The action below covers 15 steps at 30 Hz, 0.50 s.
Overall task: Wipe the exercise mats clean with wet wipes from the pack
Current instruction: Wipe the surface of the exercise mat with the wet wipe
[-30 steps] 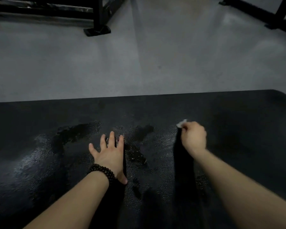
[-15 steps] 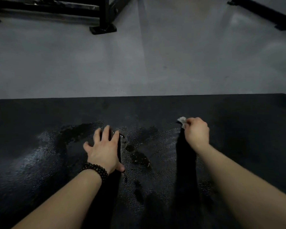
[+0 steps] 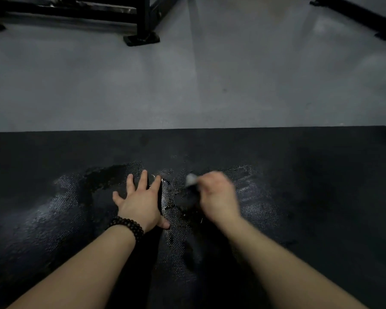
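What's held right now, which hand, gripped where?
The right hand grips a wadded wet wipe, most of it inside the fist, with one end poking out past the fingers. The left hand holds nothing; it rests flat on the mat.

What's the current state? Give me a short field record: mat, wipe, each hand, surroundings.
mat: black exercise mat on grey floor, wet sheen across its middle
wipe: small white wet wipe, bunched
right hand: right hand grips the wipe on the mat, motion-blurred
left hand: left hand flat on the mat, fingers spread, beaded bracelet at wrist
surroundings: black equipment frame beyond the mat
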Tool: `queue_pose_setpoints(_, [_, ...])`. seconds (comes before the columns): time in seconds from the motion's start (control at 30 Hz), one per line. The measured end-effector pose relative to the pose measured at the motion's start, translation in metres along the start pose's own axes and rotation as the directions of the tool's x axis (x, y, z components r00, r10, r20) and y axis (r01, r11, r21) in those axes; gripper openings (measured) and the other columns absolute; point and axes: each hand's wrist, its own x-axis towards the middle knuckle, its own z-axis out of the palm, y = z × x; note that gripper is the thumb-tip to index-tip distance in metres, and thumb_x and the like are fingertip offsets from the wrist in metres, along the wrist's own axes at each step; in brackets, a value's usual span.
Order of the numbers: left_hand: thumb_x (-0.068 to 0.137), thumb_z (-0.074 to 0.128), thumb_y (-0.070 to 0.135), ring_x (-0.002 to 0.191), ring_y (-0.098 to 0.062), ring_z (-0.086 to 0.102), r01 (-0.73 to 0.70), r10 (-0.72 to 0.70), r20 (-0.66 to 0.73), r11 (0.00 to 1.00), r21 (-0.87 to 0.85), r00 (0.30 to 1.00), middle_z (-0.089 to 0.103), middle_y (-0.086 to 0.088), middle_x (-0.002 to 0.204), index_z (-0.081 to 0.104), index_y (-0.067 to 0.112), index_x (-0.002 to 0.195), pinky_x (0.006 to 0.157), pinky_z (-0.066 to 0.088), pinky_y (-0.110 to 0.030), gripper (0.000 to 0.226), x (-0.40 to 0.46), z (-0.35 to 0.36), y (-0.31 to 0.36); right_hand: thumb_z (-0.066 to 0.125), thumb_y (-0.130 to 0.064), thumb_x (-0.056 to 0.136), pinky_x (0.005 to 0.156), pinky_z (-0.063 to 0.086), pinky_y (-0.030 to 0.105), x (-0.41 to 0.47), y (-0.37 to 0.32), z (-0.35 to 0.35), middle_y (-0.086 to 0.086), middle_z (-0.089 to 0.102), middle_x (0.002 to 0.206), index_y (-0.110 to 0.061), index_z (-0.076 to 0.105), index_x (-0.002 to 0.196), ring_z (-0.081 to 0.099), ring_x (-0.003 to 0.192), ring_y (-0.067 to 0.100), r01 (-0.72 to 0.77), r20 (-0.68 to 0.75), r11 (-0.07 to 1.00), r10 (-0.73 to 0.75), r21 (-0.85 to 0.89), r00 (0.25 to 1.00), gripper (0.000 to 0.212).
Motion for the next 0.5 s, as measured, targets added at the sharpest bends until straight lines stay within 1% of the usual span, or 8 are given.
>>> queue_pose_setpoints(0.07, [0.059, 0.092, 0.056, 0.154, -0.031, -0.020, -0.001, 0.001, 0.000, 1.000, 0.003, 1.000, -0.019, 0.005, 0.169, 0.001, 0.040, 0.161, 0.118, 0.007, -0.072, 0.138, 0.000, 0.001, -0.001, 0.061, -0.010, 0.081, 0.067, 0.051, 0.037, 0.021, 0.046, -0.022, 0.010, 0.066, 0.079, -0.013, 0.075, 0.085, 0.060, 0.077, 0.034, -0.221, -0.138, 0.971, 0.209, -0.086, 0.968, 0.016])
queue_pose_setpoints(0.17, [0.058, 0.093, 0.056, 0.154, -0.031, -0.021, 0.004, -0.004, 0.015, 1.000, 0.000, 1.000, -0.020, 0.006, 0.169, 0.001, 0.040, 0.161, 0.118, 0.007, -0.073, 0.140, 0.003, 0.000, -0.003, 0.057, -0.013, 0.087, 0.073, 0.051, 0.037, 0.041, 0.084, -0.046, 0.013, 0.070, 0.089, -0.013, 0.076, 0.095, 0.063, 0.084, 0.037, -0.488, -0.136, 0.864, 0.472, -0.128, 0.871, 0.021])
queue_pose_setpoints(0.2, [0.057, 0.094, 0.055, 0.154, -0.031, -0.021, 0.005, -0.005, 0.022, 1.000, -0.001, 1.000, -0.020, 0.006, 0.169, 0.001, 0.040, 0.161, 0.118, 0.007, -0.073, 0.140, 0.004, -0.001, -0.002, 0.059, -0.012, 0.087, 0.073, 0.051, 0.037, 0.042, 0.078, -0.043, 0.012, 0.070, 0.090, -0.015, 0.077, 0.096, 0.064, 0.083, 0.037, -0.509, -0.135, 0.850, 0.493, -0.137, 0.860, 0.020])
queue_pose_setpoints(0.27, [0.057, 0.095, 0.053, 0.154, -0.032, -0.020, 0.006, -0.006, 0.029, 1.000, -0.002, 1.000, -0.019, 0.006, 0.169, 0.002, 0.039, 0.161, 0.117, 0.007, -0.074, 0.141, 0.006, -0.002, -0.001, 0.064, -0.007, 0.082, 0.069, 0.052, 0.033, 0.032, 0.046, -0.020, 0.007, 0.071, 0.087, -0.022, 0.077, 0.094, 0.066, 0.078, 0.032, -0.367, -0.100, 0.920, 0.356, -0.137, 0.929, 0.023])
queue_pose_setpoints(0.33, [0.057, 0.094, 0.053, 0.154, -0.032, -0.020, 0.004, -0.004, 0.022, 1.000, 0.001, 1.000, -0.019, 0.005, 0.169, 0.002, 0.038, 0.161, 0.117, 0.008, -0.074, 0.140, 0.005, -0.002, 0.000, 0.068, -0.005, 0.074, 0.065, 0.051, 0.028, 0.008, -0.003, 0.013, -0.002, 0.068, 0.082, -0.027, 0.076, 0.092, 0.064, 0.074, 0.024, -0.095, 0.022, 0.994, 0.096, -0.057, 0.995, 0.029])
queue_pose_setpoints(0.4, [0.057, 0.093, 0.056, 0.155, -0.032, -0.019, -0.005, 0.005, 0.008, 1.000, 0.008, 1.000, -0.018, 0.005, 0.169, 0.002, 0.039, 0.161, 0.117, 0.009, -0.074, 0.139, 0.005, 0.000, -0.001, 0.065, -0.009, 0.074, 0.063, 0.050, 0.028, -0.013, -0.039, 0.030, -0.003, 0.064, 0.079, -0.027, 0.075, 0.092, 0.060, 0.073, 0.023, 0.071, 0.154, 0.994, -0.082, 0.078, 0.985, 0.027])
queue_pose_setpoints(0.43, [0.057, 0.093, 0.057, 0.155, -0.031, -0.019, -0.010, 0.010, 0.005, 1.000, 0.010, 1.000, -0.018, 0.006, 0.169, 0.003, 0.039, 0.161, 0.117, 0.010, -0.073, 0.139, 0.005, 0.001, -0.003, 0.063, -0.011, 0.076, 0.063, 0.051, 0.030, -0.015, -0.046, 0.030, -0.001, 0.063, 0.077, -0.024, 0.075, 0.091, 0.060, 0.072, 0.024, 0.104, 0.180, 0.985, -0.128, 0.138, 0.975, 0.024])
queue_pose_setpoints(0.5, [0.055, 0.092, 0.061, 0.155, -0.029, -0.018, -0.014, 0.014, -0.004, 1.000, 0.015, 1.000, -0.018, 0.007, 0.169, 0.004, 0.043, 0.161, 0.117, 0.010, -0.073, 0.139, 0.005, 0.002, -0.006, 0.063, -0.012, 0.079, 0.068, 0.052, 0.033, -0.003, -0.036, 0.020, 0.002, 0.066, 0.079, -0.019, 0.076, 0.090, 0.061, 0.075, 0.025, 0.046, 0.129, 0.981, -0.071, 0.188, 0.989, 0.019])
